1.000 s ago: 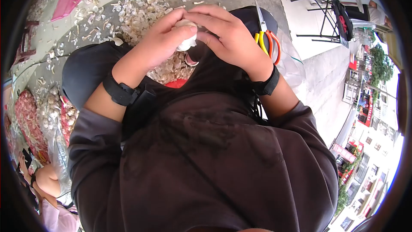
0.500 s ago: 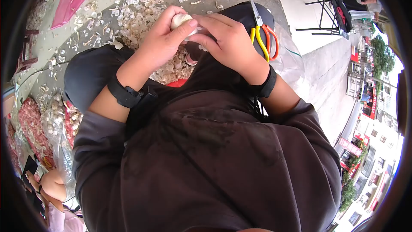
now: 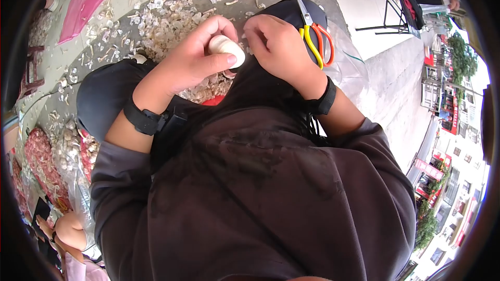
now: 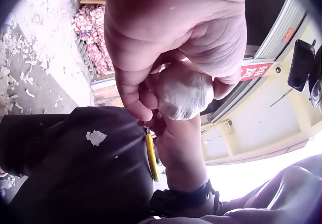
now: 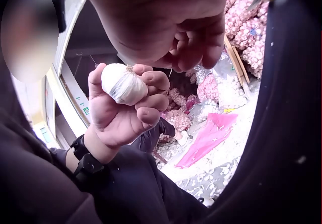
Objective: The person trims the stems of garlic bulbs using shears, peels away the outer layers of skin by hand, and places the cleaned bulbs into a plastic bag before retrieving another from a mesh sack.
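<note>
A white garlic bulb [image 3: 227, 52] sits in my left hand [image 3: 195, 60], gripped between the thumb and curled fingers. In the right wrist view the bulb [image 5: 123, 85] shows papery skin and a short root tuft on the side facing my right hand. My right hand [image 3: 276, 47] is just to the right of the bulb and apart from it. Its fingers [image 5: 193, 45] are curled in toward the palm, and nothing shows between them. Scissors [image 3: 314, 39] with yellow and orange handles lie on my right thigh, beside the right hand, blades pointing away from me.
Garlic skins and stem bits [image 3: 161, 23] litter the ground between and beyond my knees. A pink plastic sheet [image 3: 94, 2] lies far left. Sacks of garlic [image 3: 44, 156] stand at the left, near another person's bare leg [image 3: 70, 229]. A black folding frame [image 3: 388, 8] stands far right.
My right hand has come away from the bulb to the right, its fingers curling. The left hand still holds the bulb, which now shows more of its surface.
</note>
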Motion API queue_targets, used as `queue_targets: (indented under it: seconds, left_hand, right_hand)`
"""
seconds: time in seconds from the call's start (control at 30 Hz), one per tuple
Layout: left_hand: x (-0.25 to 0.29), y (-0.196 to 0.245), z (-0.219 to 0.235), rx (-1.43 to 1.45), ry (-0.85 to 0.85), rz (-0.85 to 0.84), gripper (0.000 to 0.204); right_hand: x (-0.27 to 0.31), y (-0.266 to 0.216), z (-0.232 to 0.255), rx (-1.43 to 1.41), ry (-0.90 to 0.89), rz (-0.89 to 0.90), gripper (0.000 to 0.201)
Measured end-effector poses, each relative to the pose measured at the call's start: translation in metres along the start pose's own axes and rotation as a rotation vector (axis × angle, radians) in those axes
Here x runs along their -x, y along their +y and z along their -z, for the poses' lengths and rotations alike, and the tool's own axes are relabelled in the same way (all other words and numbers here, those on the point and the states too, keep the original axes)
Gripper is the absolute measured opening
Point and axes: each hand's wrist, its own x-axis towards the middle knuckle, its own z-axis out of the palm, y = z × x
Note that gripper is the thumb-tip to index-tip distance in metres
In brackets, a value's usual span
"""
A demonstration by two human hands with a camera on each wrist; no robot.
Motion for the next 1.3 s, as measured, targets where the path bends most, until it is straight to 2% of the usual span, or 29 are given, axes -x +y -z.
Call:
queue_targets:
  seconds: [0.03,0.07,0.1,0.2,0.23,0.33,0.37,0.47,0.5,0.53,0.6,0.67,0.7,0.73,0.77,0.8,0.83,0.87,0.9,0.93,0.97,1.0,1.07,1.1,1.17,1.2,1.23,1.27,1.3]
  left_hand:
    - [-0.001,0.003,-0.004,0.083,0.078,0.002,0.030]
    - [-0.002,0.005,-0.006,0.165,0.158,0.004,0.032]
    - [-0.003,0.003,0.001,0.184,0.162,0.066,0.045]
    - [-0.005,-0.008,-0.001,0.016,0.097,-0.042,0.056]
    - [-0.005,-0.007,-0.007,0.040,0.085,0.016,0.065]
    - [-0.004,-0.009,-0.016,0.177,0.023,-0.038,0.070]
    - [-0.001,-0.003,-0.013,0.278,-0.029,-0.024,0.063]
    - [-0.003,-0.001,0.001,-0.033,0.182,0.062,0.048]
    - [-0.002,0.000,0.002,-0.349,0.307,0.025,0.032]
    - [-0.001,-0.004,0.007,-0.506,0.305,-0.025,0.030]
    - [0.001,-0.015,0.018,-0.820,0.302,-0.124,0.026]
    - [-0.001,0.002,0.005,-0.621,0.082,-0.077,0.024]
    - [-0.004,0.008,-0.002,-0.522,-0.027,-0.053,0.024]
    - [-0.009,0.001,-0.010,-0.508,-0.131,-0.118,0.024]
    - [-0.010,-0.012,-0.020,-0.608,-0.148,-0.187,0.025]
    - [-0.010,-0.029,-0.027,-0.707,-0.163,-0.258,0.027]
    - [-0.010,-0.052,-0.021,-1.058,-0.137,-0.352,0.037]
    - [-0.016,-0.044,-0.015,-1.258,-0.303,0.204,0.041]
    - [-0.022,-0.036,-0.008,-1.393,-0.464,0.784,0.044]
    - [-0.025,-0.043,0.011,-1.456,-0.512,0.879,0.044]
    - [-0.024,-0.048,0.028,-1.518,-0.560,0.977,0.044]
    - [-0.022,-0.041,0.026,-1.494,-0.415,0.875,0.043]
    - [-0.020,-0.022,0.025,-1.443,-0.133,0.665,0.043]
    - [-0.012,-0.034,0.027,-1.346,0.051,0.416,0.038]
    - [-0.004,-0.026,0.021,-1.285,0.002,0.370,0.040]
    - [-0.002,-0.023,0.017,-1.244,-0.019,0.349,0.042]
    - [-0.003,-0.019,0.018,-1.128,-0.095,0.508,0.044]
    - [-0.003,-0.019,0.018,-1.143,-0.135,0.556,0.045]
    - [-0.003,-0.018,0.018,-1.159,-0.177,0.608,0.045]
  right_hand:
    - [0.002,-0.007,-0.002,0.046,0.057,0.035,0.038]
    - [0.004,-0.011,0.002,0.027,0.016,0.096,0.049]
    - [0.005,-0.015,0.007,0.006,-0.027,0.156,0.061]
    - [0.000,-0.032,0.013,-0.052,-0.198,0.266,0.058]
    - [0.003,-0.030,0.012,-0.058,-0.199,0.239,0.053]
    - [0.002,-0.032,0.026,-0.133,-0.131,0.222,0.047]
    - [0.001,-0.030,0.036,-0.146,-0.113,0.282,0.042]
    - [0.010,-0.043,0.097,-0.457,-0.246,0.046,0.040]
    - [0.021,-0.044,0.121,-0.583,-0.307,-0.125,0.041]
    - [0.031,-0.043,0.145,-0.707,-0.366,-0.298,0.042]
    - [0.042,-0.032,0.190,-0.920,-0.642,-0.506,0.042]
    - [0.065,-0.003,0.215,-0.892,-0.865,-0.582,0.039]
    - [0.079,0.006,0.222,-0.862,-0.874,-0.747,0.036]
    - [0.094,0.015,0.225,-0.828,-0.881,-0.912,0.034]
    - [0.107,0.028,0.221,-0.813,-0.927,-1.000,0.033]
    - [0.123,0.043,0.210,-0.804,-0.961,-0.979,0.035]
    - [0.139,0.054,0.196,-0.662,-0.969,-0.940,0.038]
    - [0.151,0.061,0.183,-0.523,-0.972,-0.901,0.041]
    - [0.157,0.055,0.165,-0.475,-0.819,-0.929,0.045]
    - [0.160,0.052,0.148,-0.425,-0.667,-0.947,0.049]
    - [0.169,0.062,0.138,-0.485,-0.648,-0.900,0.048]
    - [0.168,0.063,0.127,-0.579,-0.580,-1.057,0.048]
    - [0.173,0.068,0.118,-0.683,-0.443,-1.275,0.061]
    - [0.180,0.071,0.114,-0.704,-0.386,-1.251,0.065]
    - [0.205,0.079,0.107,-0.734,-0.267,-1.218,0.073]
    - [0.218,0.088,0.104,-0.879,-0.178,-1.191,0.074]
    - [0.227,0.098,0.101,-1.020,-0.092,-1.153,0.075]
    - [0.233,0.108,0.100,-1.160,-0.010,-1.110,0.076]
    - [0.229,0.117,0.101,-1.043,-0.001,-1.048,0.073]
